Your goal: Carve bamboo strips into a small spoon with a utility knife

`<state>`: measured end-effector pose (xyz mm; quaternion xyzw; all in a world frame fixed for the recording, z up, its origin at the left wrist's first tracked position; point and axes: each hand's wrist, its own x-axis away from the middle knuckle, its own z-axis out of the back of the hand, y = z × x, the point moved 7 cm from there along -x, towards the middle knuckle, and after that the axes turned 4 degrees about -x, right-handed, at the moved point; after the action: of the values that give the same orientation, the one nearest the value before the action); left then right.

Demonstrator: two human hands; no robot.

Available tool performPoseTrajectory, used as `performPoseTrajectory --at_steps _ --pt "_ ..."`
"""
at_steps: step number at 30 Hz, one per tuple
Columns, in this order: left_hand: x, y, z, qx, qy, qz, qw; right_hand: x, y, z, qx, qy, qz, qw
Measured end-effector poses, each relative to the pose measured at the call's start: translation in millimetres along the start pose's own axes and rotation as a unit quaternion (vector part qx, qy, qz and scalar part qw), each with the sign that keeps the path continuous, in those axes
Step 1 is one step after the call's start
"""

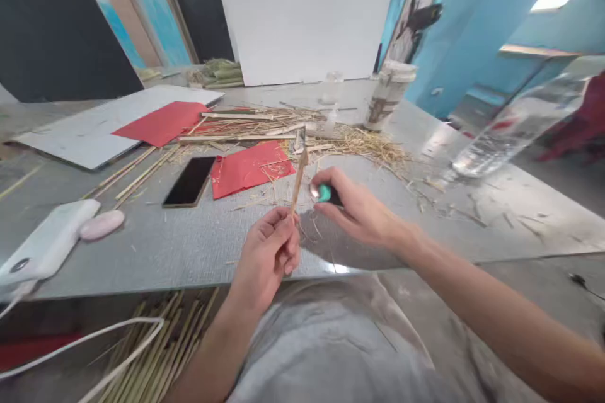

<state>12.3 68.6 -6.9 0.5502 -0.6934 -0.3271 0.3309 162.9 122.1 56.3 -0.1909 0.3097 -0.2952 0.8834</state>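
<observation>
My left hand (269, 249) is closed, pinching the lower end of a narrow, flat tan straw strip (299, 182) that stands nearly upright above the table. To its right, my right hand (352, 208) curls its thumb and fingers round a small green-and-black object (324, 192) with a shiny end; its exact kind does not show. That object is close beside the strip, and I cannot tell whether they touch. Behind both hands lies a red folded sheet (250, 170) with straw scraps on it. A black-screened phone (189, 181) rests left of the sheet.
Loose straw (373, 145) litters the grey table (155, 252). At left are a white power bank (47, 242), a pink oval object (102, 225) and a pale board (118, 110). A tub (390, 94) and clear plastic bottle (515, 123) stand right. Stalks (155, 346) lie below the edge.
</observation>
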Motion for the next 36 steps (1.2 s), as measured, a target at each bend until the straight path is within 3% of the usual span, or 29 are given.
performPoseTrajectory --at_steps 4,8,17,22,36 --pt "-2 3 2.7 0.019 0.036 -0.024 0.999 -1 -10 -9 0.059 -0.024 0.077 0.995" --pt "-4 6 6.0 0.048 0.056 -0.046 0.996 -1 -16 -12 0.123 0.005 0.121 0.985" --pt "-3 3 2.1 0.053 0.017 -0.016 0.998 -3 -23 -12 0.155 -0.033 0.169 0.973" --pt "-2 0 -0.6 0.052 -0.015 0.003 0.999 -5 -19 2 0.134 0.009 0.184 0.974" --pt "15 -6 -1.9 0.106 -0.053 0.035 0.992 3 -35 -3 0.261 0.064 0.269 0.925"
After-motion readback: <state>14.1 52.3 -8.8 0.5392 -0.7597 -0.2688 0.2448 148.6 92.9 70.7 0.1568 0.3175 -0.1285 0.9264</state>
